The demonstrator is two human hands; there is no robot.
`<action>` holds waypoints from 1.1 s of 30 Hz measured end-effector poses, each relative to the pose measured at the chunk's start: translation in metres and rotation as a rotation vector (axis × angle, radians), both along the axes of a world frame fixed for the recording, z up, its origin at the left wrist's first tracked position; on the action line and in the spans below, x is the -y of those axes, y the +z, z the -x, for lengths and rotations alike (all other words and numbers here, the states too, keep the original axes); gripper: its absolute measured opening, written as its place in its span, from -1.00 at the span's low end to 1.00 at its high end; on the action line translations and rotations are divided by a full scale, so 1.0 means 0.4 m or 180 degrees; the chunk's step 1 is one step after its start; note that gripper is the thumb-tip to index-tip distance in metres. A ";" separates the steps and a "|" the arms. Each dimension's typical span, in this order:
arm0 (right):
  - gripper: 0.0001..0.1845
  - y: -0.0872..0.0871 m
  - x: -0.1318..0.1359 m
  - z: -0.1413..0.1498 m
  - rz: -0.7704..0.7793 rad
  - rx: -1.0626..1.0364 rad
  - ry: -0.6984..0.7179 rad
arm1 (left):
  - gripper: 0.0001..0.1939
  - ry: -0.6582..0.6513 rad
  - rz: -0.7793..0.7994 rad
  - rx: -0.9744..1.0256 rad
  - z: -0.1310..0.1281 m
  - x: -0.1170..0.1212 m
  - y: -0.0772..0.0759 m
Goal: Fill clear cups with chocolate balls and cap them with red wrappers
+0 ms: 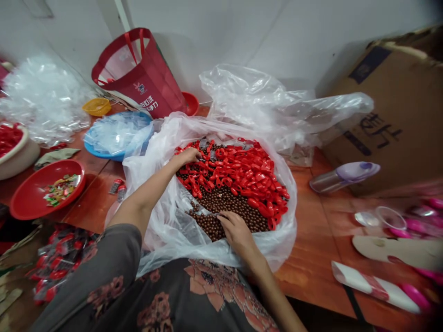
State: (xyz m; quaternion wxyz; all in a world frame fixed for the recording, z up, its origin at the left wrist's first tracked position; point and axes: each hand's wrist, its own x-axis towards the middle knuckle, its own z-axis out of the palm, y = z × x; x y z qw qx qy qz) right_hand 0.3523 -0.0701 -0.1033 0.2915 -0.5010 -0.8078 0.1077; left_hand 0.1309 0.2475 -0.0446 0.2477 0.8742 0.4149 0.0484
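Round brown balls [221, 202] lie in a wide container lined with a translucent plastic bag [161, 230]. Over the balls' far right side is a heap of red plastic pieces [242, 168], many with a loop at one end. My left hand [189, 157] is over the far left of the container with its fingers curled down, beside small clear pieces [212, 154]. What its fingertips grip is hidden. At the near side, low over the balls, my right hand [234, 227] has thumb and fingers pinched together. Something small may be at its fingertips, too blurred to name.
On the left stand a blue basin [90, 146] of clear plastic pieces, a red bowl [26, 198] with small colourful bits, and a red bag [152, 69]. To the right are a clear bottle with a lilac top [346, 176] and a cardboard box [391, 124]. Clear plastic sheeting [256, 101] lies behind.
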 end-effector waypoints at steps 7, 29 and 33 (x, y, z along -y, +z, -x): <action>-0.60 -0.001 -0.001 0.007 0.0124 -0.0016 0.0002 | -0.83 0.0240 0.0986 0.0732 -0.042 0.002 -0.048; -0.63 0.040 0.000 -0.007 0.0182 -0.0275 -0.0379 | -0.45 0.0966 0.2795 0.3410 -0.076 0.438 0.084; -0.63 0.061 -0.008 -0.055 0.0318 -0.0382 -0.1113 | -0.51 0.1020 0.2765 0.3189 -0.091 0.500 0.069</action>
